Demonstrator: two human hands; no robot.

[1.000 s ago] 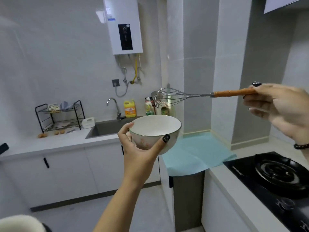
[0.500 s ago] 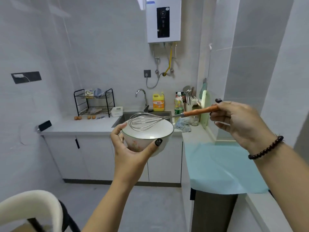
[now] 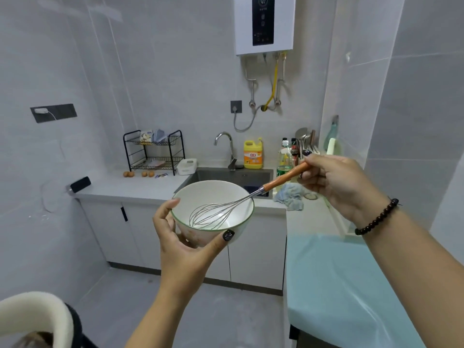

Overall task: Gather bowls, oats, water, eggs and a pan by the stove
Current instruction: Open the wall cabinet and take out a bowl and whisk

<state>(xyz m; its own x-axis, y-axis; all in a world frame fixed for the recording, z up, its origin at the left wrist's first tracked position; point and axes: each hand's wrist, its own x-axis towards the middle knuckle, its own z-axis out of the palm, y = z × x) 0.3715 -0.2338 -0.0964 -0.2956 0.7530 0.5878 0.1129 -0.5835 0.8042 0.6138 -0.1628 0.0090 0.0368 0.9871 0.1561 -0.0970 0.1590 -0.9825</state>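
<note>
My left hand (image 3: 185, 243) grips a white bowl (image 3: 233, 204) with a green rim from below, held up in mid-air in front of me. My right hand (image 3: 336, 183) holds a whisk (image 3: 253, 197) by its wooden handle, and the wire head sits inside the bowl. Several brown eggs (image 3: 137, 174) lie on the far counter beside a black wire rack (image 3: 153, 151). A green water bottle (image 3: 283, 159) stands right of the sink. No stove or pan is in view.
The far counter (image 3: 130, 187) holds a sink (image 3: 226, 175) with a tap, a yellow detergent bottle (image 3: 253, 154), a blue cloth (image 3: 290, 195) and a utensil holder. A counter with a light blue mat (image 3: 334, 280) runs along the right. A padded chair back (image 3: 32, 315) sits at bottom left.
The view has swung left, away from the stove, toward the sink. My right hand has lowered the whisk from above the bowl until its wire head rests inside it.
</note>
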